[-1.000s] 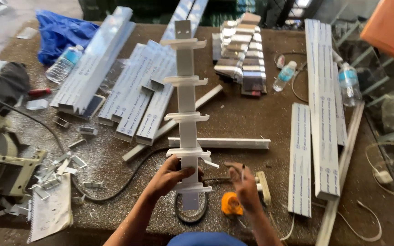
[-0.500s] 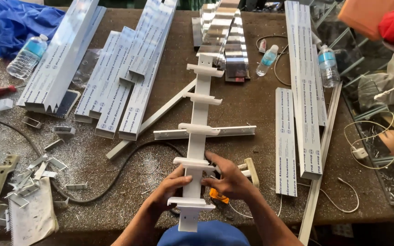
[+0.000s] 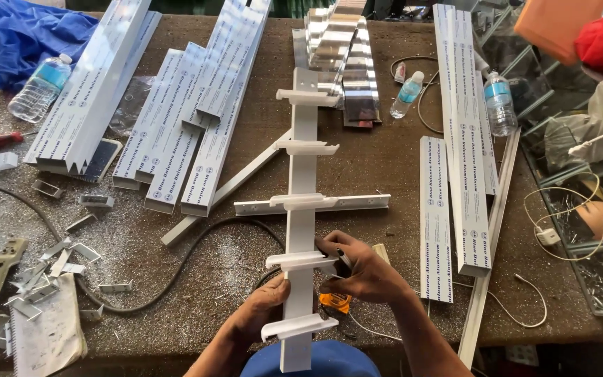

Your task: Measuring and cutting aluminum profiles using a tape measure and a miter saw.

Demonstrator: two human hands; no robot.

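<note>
Brown worktop (image 3: pixel 385 167), gritty with metal offcuts: long white aluminium upright with five side brackets (image 3: pixel 302 209), lying lengthwise at centre. Left hand (image 3: pixel 263 311) closed round its lower stretch; right hand (image 3: pixel 361 272) closed on a small dark tool at a bracket. Risk: upright may twist under pressure; offcuts could scratch it.

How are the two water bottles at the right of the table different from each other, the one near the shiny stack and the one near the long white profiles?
The smaller bottle by the shiny stack lies tilted on the bare table; the larger bottle lies at the table's right edge, beside the long white profiles. Both are clear plastic with blue labels.
</note>
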